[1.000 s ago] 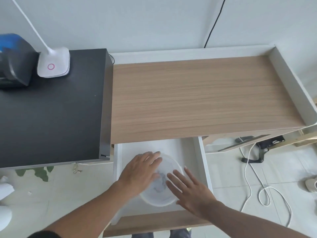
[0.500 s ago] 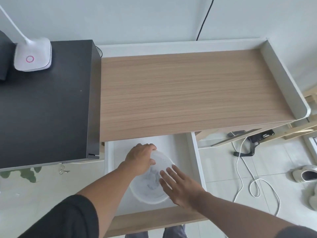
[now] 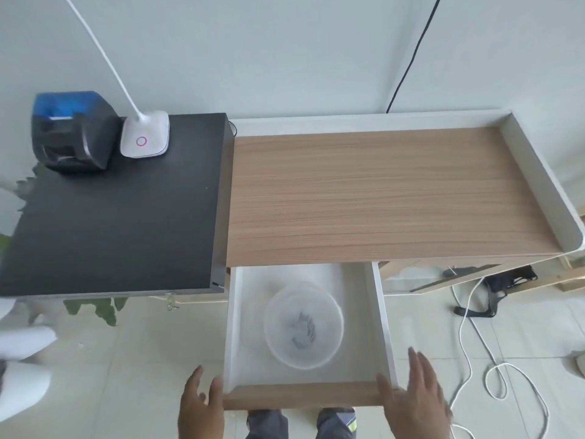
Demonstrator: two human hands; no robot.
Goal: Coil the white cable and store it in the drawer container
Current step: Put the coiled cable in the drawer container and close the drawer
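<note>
Pale wall (image 3: pixel 285 52) w/ black cord (image 3: pixel 408 58) running down. Wood-top table (image 3: pixel 380 198) beside black cabinet (image 3: pixel 110 210). Light tile floor (image 3: pixel 126 359). Even daylight.

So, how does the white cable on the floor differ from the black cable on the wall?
The white cable lies on the floor tiles to the right of the open drawer, while the black cable hangs against the wall. The white cable bends into loose loops, but the black cable runs almost straight down behind the wooden desk. Both are thin, and neither is touched by a hand.
</note>
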